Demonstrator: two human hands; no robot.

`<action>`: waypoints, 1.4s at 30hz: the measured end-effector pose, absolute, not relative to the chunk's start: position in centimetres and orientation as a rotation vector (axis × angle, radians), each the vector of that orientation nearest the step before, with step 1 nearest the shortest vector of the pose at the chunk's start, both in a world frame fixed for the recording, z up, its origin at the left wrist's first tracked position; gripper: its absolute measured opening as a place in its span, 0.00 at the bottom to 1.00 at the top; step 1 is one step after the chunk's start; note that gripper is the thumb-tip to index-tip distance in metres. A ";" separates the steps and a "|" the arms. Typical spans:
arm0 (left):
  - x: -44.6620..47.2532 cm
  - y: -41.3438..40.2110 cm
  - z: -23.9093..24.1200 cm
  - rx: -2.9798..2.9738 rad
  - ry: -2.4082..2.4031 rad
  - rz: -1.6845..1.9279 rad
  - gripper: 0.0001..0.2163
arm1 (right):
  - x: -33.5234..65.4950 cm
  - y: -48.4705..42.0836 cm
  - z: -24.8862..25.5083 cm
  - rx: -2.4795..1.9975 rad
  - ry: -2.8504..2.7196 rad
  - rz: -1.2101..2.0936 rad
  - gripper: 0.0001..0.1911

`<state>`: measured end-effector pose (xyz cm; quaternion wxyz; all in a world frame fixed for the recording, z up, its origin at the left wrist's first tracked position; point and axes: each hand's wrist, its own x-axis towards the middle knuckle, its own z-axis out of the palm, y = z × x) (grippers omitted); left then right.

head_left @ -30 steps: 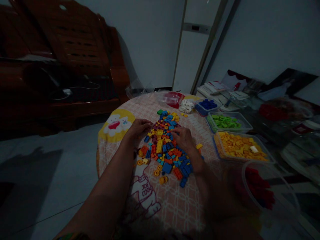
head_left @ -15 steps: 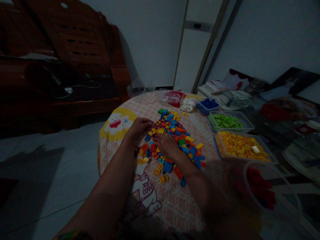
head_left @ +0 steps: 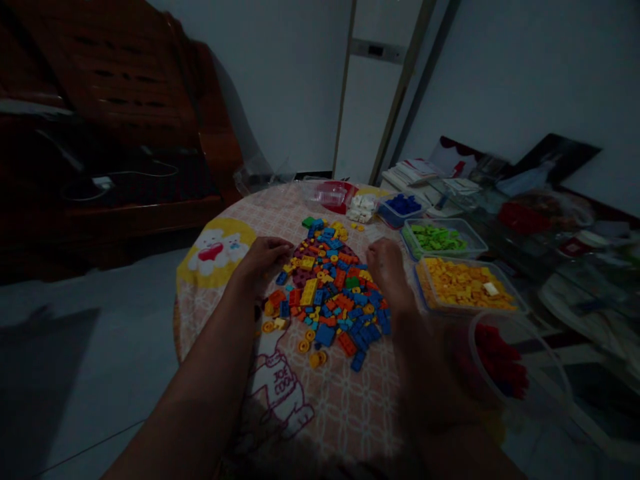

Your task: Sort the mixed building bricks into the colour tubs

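Note:
A heap of small toy bricks [head_left: 330,293] in blue, orange, yellow and red lies in the middle of a round table covered with a pink checked cloth [head_left: 345,407]. My left hand [head_left: 261,257] rests on the heap's left edge, its fingers stretched flat towards the bricks. At the heap's right edge, close to a clear box of yellow bricks [head_left: 465,283], my right hand [head_left: 385,263] hovers with its fingers curled under. Whatever they hold is hidden.
Along the table's right side stand a box of green bricks [head_left: 437,239], a box of blue bricks [head_left: 403,205], a round tub of red bricks [head_left: 500,360], white pieces [head_left: 361,208] and a red-lidded container [head_left: 333,195]. A dark wooden bench [head_left: 125,133] stands at the left.
My right hand has left the middle of the heap and moved right to its edge, towards the yellow box. My left hand has stayed in place. The view shifted slightly.

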<state>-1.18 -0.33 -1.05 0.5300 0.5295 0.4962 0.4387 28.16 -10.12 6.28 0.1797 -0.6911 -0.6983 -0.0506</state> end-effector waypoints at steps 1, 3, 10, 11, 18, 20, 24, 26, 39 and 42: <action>-1.2 -0.4 -0.9 1.267 1.188 1.038 0.19 | 29.7 -10.4 7.0 -2.052 -1.867 -0.220 0.15; -1.1 -0.5 -0.7 1.274 1.195 1.029 0.18 | 32.5 -11.2 8.3 -2.208 -1.631 -0.358 0.17; -1.1 -0.5 -0.6 1.290 1.212 1.022 0.18 | 36.0 -13.2 10.5 -2.238 -1.409 -0.595 0.20; -1.1 -0.4 -0.6 1.290 1.211 1.026 0.18 | 35.7 -13.1 10.5 -2.206 -1.440 -0.588 0.20; -1.3 -1.0 -0.3 1.305 1.197 1.000 0.20 | 30.4 -11.6 9.1 -1.940 -1.855 -0.369 0.19; -1.6 -1.6 0.1 1.284 1.184 0.971 0.18 | 28.5 -11.5 8.2 -1.867 -1.991 -0.295 0.19; -2.6 -2.6 1.2 1.304 1.141 0.849 0.15 | 26.2 -11.3 6.1 -1.770 -2.167 -0.167 0.17; -2.8 -2.6 1.8 1.412 1.125 0.711 0.14 | 26.0 -11.1 5.3 -1.753 -2.197 -0.124 0.17; -2.0 -1.9 2.1 1.691 1.162 0.613 0.17 | 25.8 -10.7 5.1 -1.722 -2.238 -0.032 0.16; -1.8 -1.8 2.5 1.776 1.131 0.562 0.24 | 25.6 -10.7 5.4 -1.732 -2.240 -0.025 0.16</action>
